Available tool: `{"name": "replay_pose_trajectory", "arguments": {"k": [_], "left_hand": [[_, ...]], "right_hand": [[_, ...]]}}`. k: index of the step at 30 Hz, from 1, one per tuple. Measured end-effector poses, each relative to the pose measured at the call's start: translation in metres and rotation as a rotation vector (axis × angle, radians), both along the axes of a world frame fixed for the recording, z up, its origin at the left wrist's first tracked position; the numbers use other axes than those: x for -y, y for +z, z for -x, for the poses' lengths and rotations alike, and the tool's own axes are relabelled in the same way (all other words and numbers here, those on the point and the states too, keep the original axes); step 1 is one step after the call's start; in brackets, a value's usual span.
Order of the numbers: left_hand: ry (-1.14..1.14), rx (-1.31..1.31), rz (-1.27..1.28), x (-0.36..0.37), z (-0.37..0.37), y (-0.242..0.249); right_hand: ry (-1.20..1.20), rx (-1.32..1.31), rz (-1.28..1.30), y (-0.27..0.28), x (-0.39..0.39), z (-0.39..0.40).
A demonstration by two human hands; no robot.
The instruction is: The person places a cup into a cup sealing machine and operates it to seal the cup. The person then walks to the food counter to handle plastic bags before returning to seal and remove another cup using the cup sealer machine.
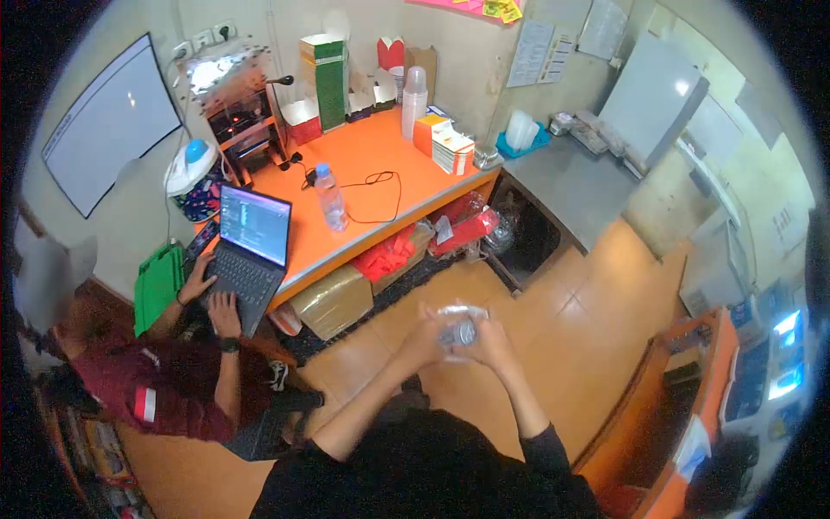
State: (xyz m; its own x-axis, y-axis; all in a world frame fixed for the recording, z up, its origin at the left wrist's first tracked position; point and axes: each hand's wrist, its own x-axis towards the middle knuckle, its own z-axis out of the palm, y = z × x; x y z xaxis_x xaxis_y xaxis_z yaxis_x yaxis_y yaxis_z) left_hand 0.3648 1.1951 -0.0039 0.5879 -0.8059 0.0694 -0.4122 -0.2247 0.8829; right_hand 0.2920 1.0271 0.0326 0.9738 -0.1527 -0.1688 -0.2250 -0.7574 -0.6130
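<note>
My left hand (421,342) and my right hand (492,344) are held out in front of my body over the tiled floor. Between them is a clear, shiny plastic container (464,332), gripped from both sides. A greyish round shape shows in its middle; blur hides whether that is its contents or its base. Fingers of both hands curl around its edges, and some fingertips are smeared.
An orange table (367,147) ahead holds a water bottle (330,197), stacked cups (415,104) and cartons (445,143). To the left, another person (164,372) types on a laptop (249,251). A steel counter (562,177) is at the right.
</note>
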Motion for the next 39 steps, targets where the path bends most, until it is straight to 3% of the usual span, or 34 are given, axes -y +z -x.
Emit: {"name": "replay_pose_trajectory", "arguments": {"k": [3,6,9,11,12,14,17,20,22,26,28,30,32,34,36,38,39], "left_hand": [[0.196,0.172,-0.151,0.032,-0.081,0.026],[0.272,0.093,-0.104,0.060,-0.159,0.022],[0.355,0.306,0.264,0.095,-0.234,0.027],[0.433,0.266,0.160,0.117,-0.292,0.009],[0.477,0.217,0.062,0.127,-0.324,-0.002],[0.505,0.277,0.197,0.141,-0.388,-0.020],[0.553,0.063,0.178,0.157,-0.475,-0.023],[0.640,0.079,-0.008,0.156,-0.536,-0.029],[0.706,0.308,-0.022,0.153,-0.569,-0.065],[0.986,0.083,-0.195,0.154,-0.588,-0.090],[0.962,0.181,-0.355,0.150,-0.592,-0.103],[0.910,0.146,-0.485,0.150,-0.593,-0.114],[0.854,0.122,-0.615,0.145,-0.596,-0.121],[0.723,-0.090,-0.261,0.139,-0.594,-0.127],[0.789,-0.157,-0.155,0.147,-0.585,-0.122],[0.856,-0.222,-0.044,0.151,-0.580,-0.120],[0.887,-0.044,-0.072,0.151,-0.579,-0.131]], "right_hand": [[0.091,0.174,0.045,0.004,0.035,-0.094],[0.040,0.279,0.148,0.013,0.059,-0.178],[0.154,0.270,0.244,0.021,0.082,-0.263],[0.254,0.422,0.250,0.011,0.097,-0.323],[0.296,0.427,0.243,0.008,0.107,-0.357],[0.375,0.215,0.332,0.003,0.122,-0.428],[0.479,0.176,0.406,-0.013,0.141,-0.534],[0.596,0.133,0.446,-0.039,0.152,-0.622],[0.699,0.174,0.442,-0.056,0.149,-0.664],[0.755,0.135,0.439,-0.073,0.133,-0.702],[0.740,0.075,0.431,-0.081,0.126,-0.702],[0.646,0.322,0.476,-0.092,0.125,-0.697],[0.723,0.339,0.525,-0.098,0.129,-0.695],[0.793,0.355,0.568,-0.101,0.131,-0.695],[0.852,0.007,0.315,-0.090,0.134,-0.700],[0.792,0.024,0.322,-0.079,0.137,-0.699],[0.732,0.036,0.326,-0.070,0.137,-0.695]]}}
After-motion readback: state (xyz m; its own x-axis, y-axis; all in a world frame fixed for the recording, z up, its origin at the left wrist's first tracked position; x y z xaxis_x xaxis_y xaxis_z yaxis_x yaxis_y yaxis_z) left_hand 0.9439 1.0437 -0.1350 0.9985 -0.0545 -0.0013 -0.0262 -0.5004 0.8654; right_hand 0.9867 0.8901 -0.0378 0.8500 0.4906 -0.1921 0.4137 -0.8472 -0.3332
